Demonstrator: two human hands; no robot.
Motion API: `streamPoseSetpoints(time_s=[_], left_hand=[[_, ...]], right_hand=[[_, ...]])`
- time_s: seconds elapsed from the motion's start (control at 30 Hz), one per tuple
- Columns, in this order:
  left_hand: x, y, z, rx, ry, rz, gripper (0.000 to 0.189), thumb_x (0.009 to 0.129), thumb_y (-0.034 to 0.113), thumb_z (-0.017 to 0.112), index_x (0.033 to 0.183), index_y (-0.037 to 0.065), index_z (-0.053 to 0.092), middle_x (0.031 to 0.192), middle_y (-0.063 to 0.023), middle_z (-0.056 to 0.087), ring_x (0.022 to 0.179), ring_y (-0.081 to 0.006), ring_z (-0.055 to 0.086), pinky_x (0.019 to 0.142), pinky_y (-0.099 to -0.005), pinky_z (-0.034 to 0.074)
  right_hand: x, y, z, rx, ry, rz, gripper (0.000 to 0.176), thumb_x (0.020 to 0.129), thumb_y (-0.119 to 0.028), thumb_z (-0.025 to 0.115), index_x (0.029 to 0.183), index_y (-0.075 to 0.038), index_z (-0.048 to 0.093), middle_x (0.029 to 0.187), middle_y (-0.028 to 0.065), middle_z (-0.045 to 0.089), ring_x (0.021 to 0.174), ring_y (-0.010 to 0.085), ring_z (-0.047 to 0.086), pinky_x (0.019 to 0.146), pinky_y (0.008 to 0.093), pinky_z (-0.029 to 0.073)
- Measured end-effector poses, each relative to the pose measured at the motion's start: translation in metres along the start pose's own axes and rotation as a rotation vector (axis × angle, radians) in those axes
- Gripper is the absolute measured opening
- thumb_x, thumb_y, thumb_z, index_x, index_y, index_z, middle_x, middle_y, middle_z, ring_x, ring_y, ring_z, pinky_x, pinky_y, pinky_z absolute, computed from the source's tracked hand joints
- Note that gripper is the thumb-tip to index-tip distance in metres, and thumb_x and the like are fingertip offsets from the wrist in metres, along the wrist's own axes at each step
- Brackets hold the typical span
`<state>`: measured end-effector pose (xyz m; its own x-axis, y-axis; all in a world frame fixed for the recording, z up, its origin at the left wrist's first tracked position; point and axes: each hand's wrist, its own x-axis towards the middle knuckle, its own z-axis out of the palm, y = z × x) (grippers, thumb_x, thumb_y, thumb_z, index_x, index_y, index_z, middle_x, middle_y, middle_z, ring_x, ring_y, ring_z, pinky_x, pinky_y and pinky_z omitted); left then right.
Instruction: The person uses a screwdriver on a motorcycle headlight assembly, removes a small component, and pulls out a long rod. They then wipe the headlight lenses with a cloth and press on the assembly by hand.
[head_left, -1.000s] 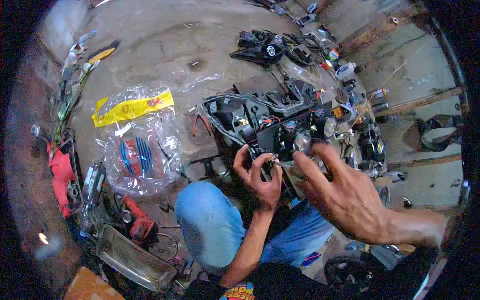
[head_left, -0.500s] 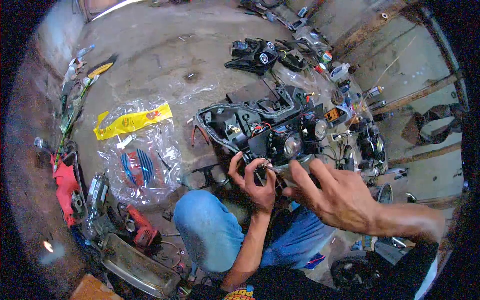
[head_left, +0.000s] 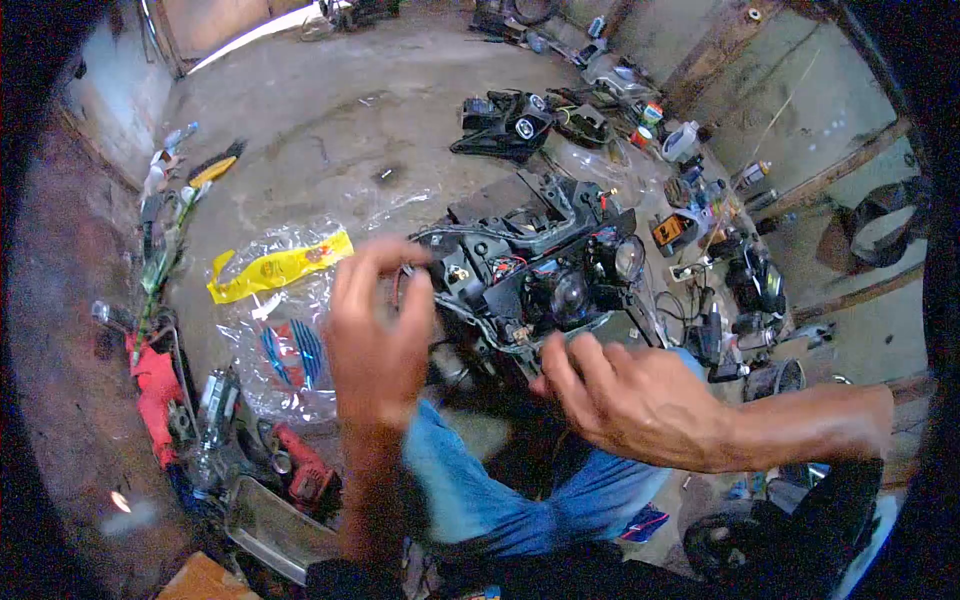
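Note:
A black headlight housing (head_left: 470,262) with its shell open lies in front of me, with round projector lenses (head_left: 572,298) and red wires inside. My left hand (head_left: 385,325), blurred, is raised at the housing's left end, thumb and fingers apart. Between them shows a bit of the red-handled pliers (head_left: 398,290), mostly hidden behind the hand. My right hand (head_left: 640,400) is at the housing's near edge with its fingers curled together. What sits in those fingertips is hidden.
A clear plastic bag (head_left: 240,340) with a yellow header (head_left: 280,268) lies on the left. A red power tool (head_left: 303,465) rests at lower left. Another black lamp unit (head_left: 505,125) stands farther back. Bottles, cables and a black glue-gun-like tool (head_left: 710,330) line the right wall.
My left hand has left the housing's near edge and moved left and up to the pliers, its fingers parting. My right hand stays near the edge, slightly lower. The view has shifted a little.

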<state>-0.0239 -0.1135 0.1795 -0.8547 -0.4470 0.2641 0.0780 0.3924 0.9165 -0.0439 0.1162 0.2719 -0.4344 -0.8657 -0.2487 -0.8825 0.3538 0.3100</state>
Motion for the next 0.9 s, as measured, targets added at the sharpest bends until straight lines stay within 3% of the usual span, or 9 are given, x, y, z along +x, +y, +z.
streamPoseSetpoints(time_s=[0.1,0.17,0.23,0.27,0.33,0.53,0.63,0.77,0.9], left_hand=[[0.073,-0.036,0.014,0.554,-0.149,0.102,0.024,0.086,0.022,0.075,0.100,0.002,0.077,0.108,-0.0190,0.074,0.106,-0.0242,0.071,0.089,-0.0344,0.054],[0.119,-0.060,0.035,0.557,-0.581,-0.088,0.022,0.081,0.022,0.077,0.092,0.003,0.078,0.096,-0.0192,0.076,0.090,-0.0255,0.074,0.081,-0.0367,0.057],[0.119,-0.096,0.056,0.495,-0.661,-0.040,0.023,0.079,0.022,0.078,0.090,0.002,0.078,0.089,-0.0181,0.077,0.083,-0.0260,0.074,0.077,-0.0388,0.058],[0.120,-0.105,0.063,0.461,-0.700,-0.013,0.024,0.078,0.023,0.078,0.089,0.002,0.078,0.086,-0.0176,0.077,0.079,-0.0262,0.074,0.076,-0.0398,0.058],[0.110,-0.107,0.066,0.443,-0.634,0.001,0.026,0.077,0.024,0.079,0.090,0.002,0.078,0.087,-0.0180,0.077,0.081,-0.0272,0.075,0.077,-0.0404,0.058],[0.097,-0.103,0.075,0.503,-0.583,0.047,0.023,0.078,0.022,0.077,0.087,0.002,0.078,0.085,-0.0226,0.075,0.080,-0.0342,0.075,0.078,-0.0436,0.059],[0.096,-0.100,0.080,0.534,-0.564,0.052,0.021,0.078,0.020,0.075,0.082,-0.001,0.077,0.078,-0.0237,0.073,0.073,-0.0365,0.074,0.072,-0.0437,0.059],[0.095,-0.102,0.087,0.517,-0.544,0.066,0.021,0.077,0.015,0.071,0.078,-0.005,0.074,0.072,-0.0269,0.068,0.067,-0.0408,0.072,0.068,-0.0453,0.059],[0.091,-0.097,0.093,0.617,-0.445,0.095,0.019,0.076,0.010,0.067,0.079,-0.007,0.074,0.075,-0.0324,0.066,0.072,-0.0442,0.073,0.071,-0.0499,0.058]], right_hand=[[0.014,0.018,0.004,0.154,0.416,-0.206,0.037,0.087,-0.018,0.061,0.118,0.002,0.060,0.091,0.0094,0.057,0.067,0.0172,0.063,0.054,0.0281,0.055],[0.007,0.010,0.003,0.116,0.219,-0.144,0.041,0.087,-0.018,0.061,0.123,0.002,0.057,0.100,0.0124,0.057,0.067,0.0179,0.064,0.061,0.0279,0.057],[0.001,0.003,-0.002,0.023,-0.035,-0.029,0.044,0.087,-0.017,0.061,0.126,0.002,0.054,0.106,0.0144,0.057,0.073,0.0189,0.066,0.065,0.0275,0.058],[0.003,0.006,0.001,0.064,0.111,-0.052,0.042,0.088,-0.017,0.061,0.125,0.001,0.055,0.104,0.0139,0.057,0.072,0.0184,0.066,0.061,0.0273,0.057],[0.009,0.015,0.008,0.148,0.395,-0.102,0.040,0.088,-0.018,0.061,0.123,0.001,0.058,0.099,0.0130,0.058,0.068,0.0173,0.066,0.054,0.0268,0.055],[-0.003,-0.002,0.006,0.058,0.141,0.013,0.042,0.090,-0.019,0.061,0.127,-0.001,0.056,0.100,0.0129,0.057,0.070,0.0186,0.066,0.056,0.0278,0.056],[0.005,0.010,0.010,0.190,0.433,-0.220,0.043,0.090,-0.019,0.061,0.129,-0.002,0.054,0.103,0.0133,0.057,0.074,0.0198,0.067,0.057,0.0280,0.057],[-0.006,-0.012,0.005,0.072,0.121,0.047,0.045,0.090,-0.019,0.061,0.132,-0.006,0.052,0.108,0.0142,0.055,0.085,0.0235,0.067,0.059,0.0283,0.058],[0.001,-0.002,0.010,0.070,0.385,-0.100,0.042,0.089,-0.020,0.062,0.127,-0.002,0.055,0.098,0.0135,0.057,0.074,0.0212,0.066,0.054,0.0280,0.057]])
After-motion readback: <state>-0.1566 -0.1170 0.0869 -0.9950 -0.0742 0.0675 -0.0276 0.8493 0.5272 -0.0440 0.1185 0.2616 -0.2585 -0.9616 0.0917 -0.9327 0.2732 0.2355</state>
